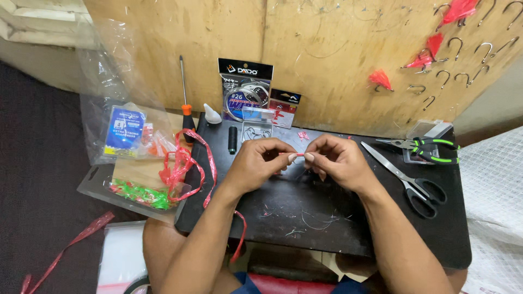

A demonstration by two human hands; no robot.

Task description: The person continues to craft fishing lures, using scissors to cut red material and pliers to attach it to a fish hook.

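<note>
My left hand (pixel 260 160) and my right hand (pixel 333 159) meet above a small black table (pixel 381 228). Between the fingertips of both hands I pinch a tiny pink-red piece (pixel 286 154), held level. What lies under it in my fingers is hidden. Just behind my hands stand a small clear box with hooks (pixel 256 129), a black thread spool (pixel 232 139) and little red scraps (pixel 303 135). Thin line offcuts (pixel 310 220) lie on the table in front of my wrists.
Scissors (pixel 411 182) and green-handled pliers (pixel 422 147) lie at the right. Red ribbon (pixel 182 160), green strands (pixel 143 194), plastic packets (pixel 125 128) and a screwdriver (pixel 185 95) are at the left. A wooden board (pixel 338 60) behind carries hooks (pixel 482 51) and red tufts (pixel 380 79).
</note>
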